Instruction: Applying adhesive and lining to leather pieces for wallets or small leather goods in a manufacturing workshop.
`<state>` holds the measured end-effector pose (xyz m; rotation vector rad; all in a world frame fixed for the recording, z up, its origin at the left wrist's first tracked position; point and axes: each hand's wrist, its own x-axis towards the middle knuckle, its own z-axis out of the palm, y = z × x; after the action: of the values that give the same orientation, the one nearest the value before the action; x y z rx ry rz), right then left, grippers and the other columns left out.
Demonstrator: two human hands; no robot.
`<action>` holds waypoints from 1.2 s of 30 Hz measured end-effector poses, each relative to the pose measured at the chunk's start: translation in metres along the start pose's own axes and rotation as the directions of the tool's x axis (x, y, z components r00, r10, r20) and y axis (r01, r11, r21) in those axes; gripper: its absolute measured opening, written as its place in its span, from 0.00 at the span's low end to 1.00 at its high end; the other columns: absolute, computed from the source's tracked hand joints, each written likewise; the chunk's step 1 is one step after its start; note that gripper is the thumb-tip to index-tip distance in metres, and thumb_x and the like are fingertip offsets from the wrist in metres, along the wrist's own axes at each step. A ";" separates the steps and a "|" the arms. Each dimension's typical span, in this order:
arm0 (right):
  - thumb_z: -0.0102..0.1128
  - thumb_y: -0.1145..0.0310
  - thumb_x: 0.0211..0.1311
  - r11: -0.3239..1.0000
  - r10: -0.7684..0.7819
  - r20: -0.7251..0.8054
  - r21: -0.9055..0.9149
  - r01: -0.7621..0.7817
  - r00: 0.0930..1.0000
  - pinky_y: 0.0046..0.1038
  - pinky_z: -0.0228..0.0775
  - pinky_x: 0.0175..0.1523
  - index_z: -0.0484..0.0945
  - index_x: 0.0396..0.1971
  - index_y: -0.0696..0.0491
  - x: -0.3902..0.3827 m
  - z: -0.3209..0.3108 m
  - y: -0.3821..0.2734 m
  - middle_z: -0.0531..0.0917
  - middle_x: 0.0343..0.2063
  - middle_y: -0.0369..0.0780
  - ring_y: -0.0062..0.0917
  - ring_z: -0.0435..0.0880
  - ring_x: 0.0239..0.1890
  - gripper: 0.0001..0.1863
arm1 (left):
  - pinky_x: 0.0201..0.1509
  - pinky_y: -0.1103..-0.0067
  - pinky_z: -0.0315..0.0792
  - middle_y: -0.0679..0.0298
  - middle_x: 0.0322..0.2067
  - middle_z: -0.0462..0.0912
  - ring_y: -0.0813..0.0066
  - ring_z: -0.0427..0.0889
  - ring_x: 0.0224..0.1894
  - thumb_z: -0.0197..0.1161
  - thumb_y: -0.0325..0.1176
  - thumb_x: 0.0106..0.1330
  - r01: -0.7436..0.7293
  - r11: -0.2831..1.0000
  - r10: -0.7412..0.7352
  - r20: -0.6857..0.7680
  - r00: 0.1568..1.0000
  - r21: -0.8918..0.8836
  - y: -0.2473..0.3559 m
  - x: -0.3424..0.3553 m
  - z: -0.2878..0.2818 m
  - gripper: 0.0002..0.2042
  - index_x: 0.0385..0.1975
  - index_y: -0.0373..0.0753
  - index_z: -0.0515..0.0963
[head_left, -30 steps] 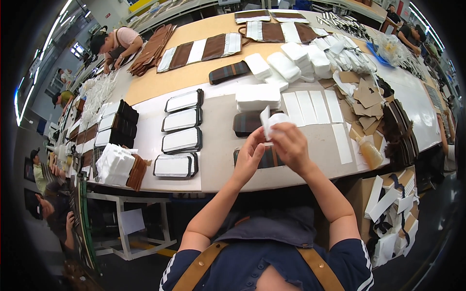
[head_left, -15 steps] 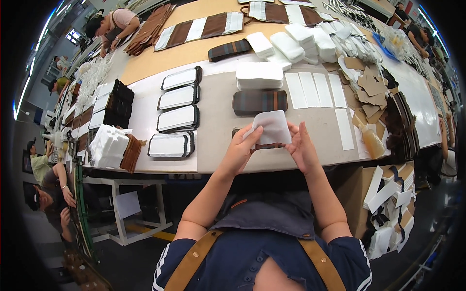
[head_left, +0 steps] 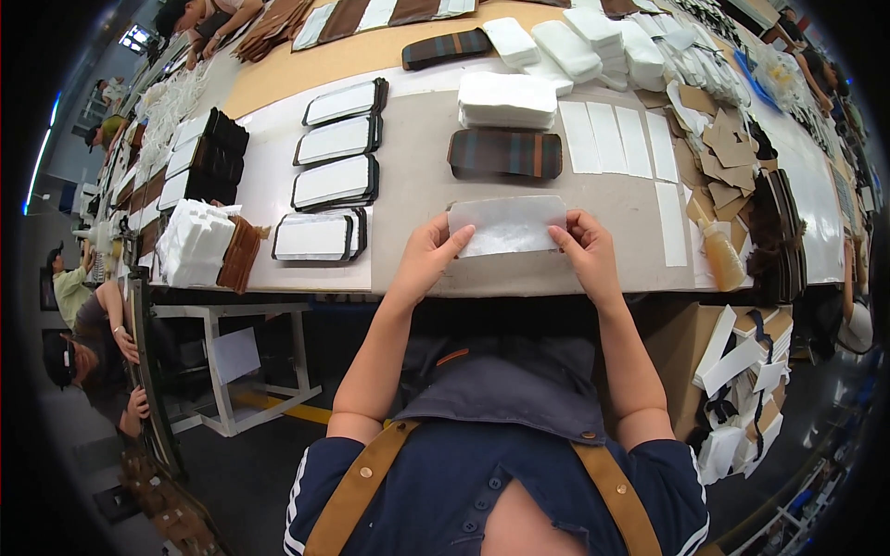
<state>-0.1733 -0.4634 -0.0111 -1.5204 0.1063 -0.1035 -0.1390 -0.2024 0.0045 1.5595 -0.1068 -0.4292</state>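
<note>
Left hand (head_left: 428, 252) & right hand (head_left: 582, 246) each pinch one end of a white sheet (head_left: 507, 225), held flat over desk (head_left: 408, 167) near front edge. Plaid case (head_left: 505, 153) just behind; white stack (head_left: 507, 99) further back.

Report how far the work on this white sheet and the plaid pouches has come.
Done, it seems: four black-rimmed pieces with white faces lie in a column at the left. In hand: the left hand and right hand hold a white padding sheet flat by its ends above the table edge. Left: a plaid pouch lies bare beyond it, beside a stack of white sheets.
</note>
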 end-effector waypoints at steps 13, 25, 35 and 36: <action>0.79 0.64 0.57 0.770 -0.299 0.026 -0.584 0.257 0.954 0.33 0.61 0.45 0.78 0.27 0.54 0.008 0.000 0.035 0.78 0.28 0.35 0.29 0.72 0.35 0.15 | 0.39 0.75 0.70 0.65 0.24 0.80 0.74 0.76 0.32 0.74 0.38 0.65 0.038 0.839 0.127 -0.264 0.956 0.543 -0.026 0.006 -0.015 0.12 0.31 0.35 0.84; 0.79 0.62 0.56 0.637 -0.345 0.058 -0.719 0.279 0.937 0.35 0.61 0.51 0.80 0.29 0.53 0.010 -0.001 0.038 0.78 0.34 0.35 0.32 0.73 0.41 0.15 | 0.42 0.69 0.72 0.63 0.26 0.80 0.65 0.77 0.34 0.78 0.38 0.59 -0.127 0.574 0.446 -0.179 0.877 0.809 -0.035 0.004 -0.009 0.14 0.26 0.38 0.80; 0.79 0.65 0.55 0.621 -0.366 0.048 -0.731 0.283 0.929 0.36 0.63 0.52 0.79 0.27 0.53 0.011 0.001 0.039 0.77 0.35 0.37 0.33 0.72 0.41 0.14 | 0.44 0.69 0.70 0.66 0.27 0.79 0.65 0.77 0.35 0.78 0.39 0.58 -0.107 0.549 0.455 -0.189 0.870 0.829 -0.040 0.006 -0.006 0.13 0.25 0.41 0.79; 0.79 0.65 0.55 0.620 -0.369 0.049 -0.731 0.285 0.928 0.36 0.63 0.52 0.79 0.27 0.53 0.011 0.001 0.038 0.77 0.35 0.37 0.33 0.72 0.41 0.14 | 0.46 0.68 0.69 0.68 0.28 0.79 0.65 0.76 0.37 0.78 0.40 0.59 -0.096 0.566 0.439 -0.201 0.876 0.819 -0.040 0.006 -0.006 0.13 0.24 0.42 0.79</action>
<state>-0.1627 -0.4618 -0.0487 -2.3418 -0.0649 -0.4906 -0.1395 -0.1969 -0.0360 2.4466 -0.2594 0.2577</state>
